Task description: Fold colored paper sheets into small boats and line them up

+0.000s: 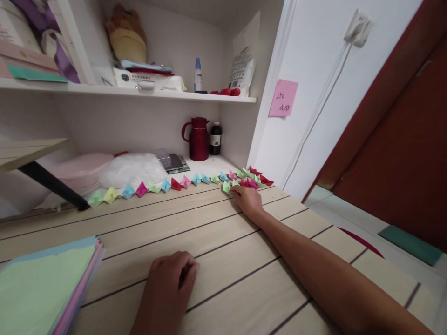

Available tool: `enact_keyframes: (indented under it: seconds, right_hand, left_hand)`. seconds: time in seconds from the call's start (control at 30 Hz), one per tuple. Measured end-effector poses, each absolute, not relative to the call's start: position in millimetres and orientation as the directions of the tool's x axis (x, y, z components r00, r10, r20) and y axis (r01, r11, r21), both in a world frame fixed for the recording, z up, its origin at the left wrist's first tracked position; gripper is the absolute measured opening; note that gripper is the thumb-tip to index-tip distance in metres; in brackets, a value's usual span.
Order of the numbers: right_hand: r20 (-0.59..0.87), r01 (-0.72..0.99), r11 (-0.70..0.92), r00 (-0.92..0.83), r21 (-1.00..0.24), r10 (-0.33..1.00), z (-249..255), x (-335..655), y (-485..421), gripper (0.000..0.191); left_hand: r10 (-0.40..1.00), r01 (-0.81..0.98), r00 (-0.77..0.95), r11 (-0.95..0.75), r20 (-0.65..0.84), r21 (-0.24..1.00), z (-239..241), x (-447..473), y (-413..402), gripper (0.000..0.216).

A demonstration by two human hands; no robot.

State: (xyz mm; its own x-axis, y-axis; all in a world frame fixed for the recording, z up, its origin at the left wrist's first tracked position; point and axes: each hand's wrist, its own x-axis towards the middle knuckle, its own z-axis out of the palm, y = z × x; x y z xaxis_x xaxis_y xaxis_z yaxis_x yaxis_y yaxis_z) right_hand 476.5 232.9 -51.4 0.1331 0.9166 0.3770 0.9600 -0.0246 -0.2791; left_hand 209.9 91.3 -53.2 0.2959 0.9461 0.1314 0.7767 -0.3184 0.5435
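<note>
Just left of the right hand's point(248, 201) fingertips: green paper boat point(226, 187); pinch unclear. Left hand point(171, 281): farther off, loosely clenched, nothing visible inside.

We're pretty sure this is a home, tbh: plush toy point(128, 44) on built-in white shelves point(157, 94), red jug point(199, 143) below, sticky note point(283, 97) on the wall point(314, 51).

Left hand point(169, 284) bare; right hand point(248, 201) and tapered forearm point(314, 265) bare.
</note>
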Motion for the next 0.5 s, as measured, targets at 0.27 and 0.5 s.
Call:
enact_keyframes:
  seconds: [0.27,0.5]
  right_hand:
    - [0.375,0.956,-0.033,0.146,-0.292,0.915,-52.6,477.5,235.1,0.025]
    - [0.38,0.951,-0.03,0.152,-0.309,0.913,-51.4,478.1,234.2,0.024]
  left_hand:
    - [0.95,0.783,0.285,-0.307,0.126,0.541,-54.3,210.0,93.0,0.021]
    - [0.946,0.776,0.273,-0.325,0.177,0.54,-53.8,211.0,91.4,0.021]
